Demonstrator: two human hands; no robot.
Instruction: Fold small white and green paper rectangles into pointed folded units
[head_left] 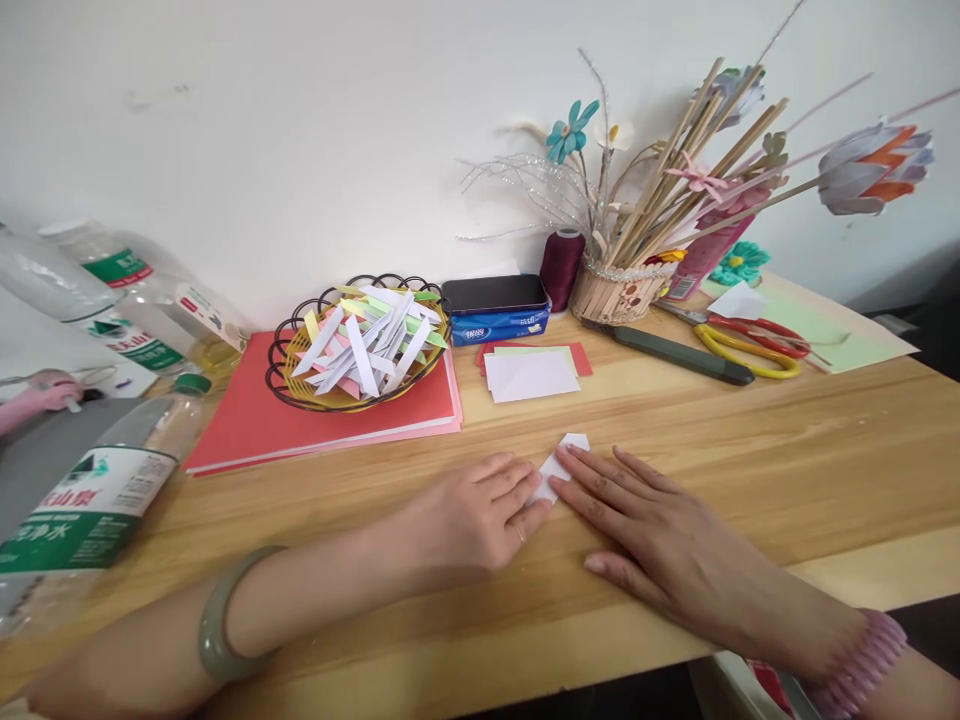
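A small folded strip of white paper [561,468] lies slanted on the wooden table between my two hands. My left hand [476,510] is closed on its near left end, with the fingertips and thumb holding that end against the wood. The fingers of my right hand [652,530] stretch out nearly flat, the index and middle fingertips pressing on the paper's right side and the thumb apart on the table. Part of the paper is hidden under my fingers. Just beyond lies a small stack of paper rectangles, a white sheet [532,376] on top.
A basket [279,380] of folded paper pieces sits on red sheets [225,440]. Plastic bottles [97,490] lie at left. Behind stand a blue pack [499,328], a thread spool [562,270] and a flower pot [622,295]. A green-handled tool [675,357] and scissors [750,365] are right.
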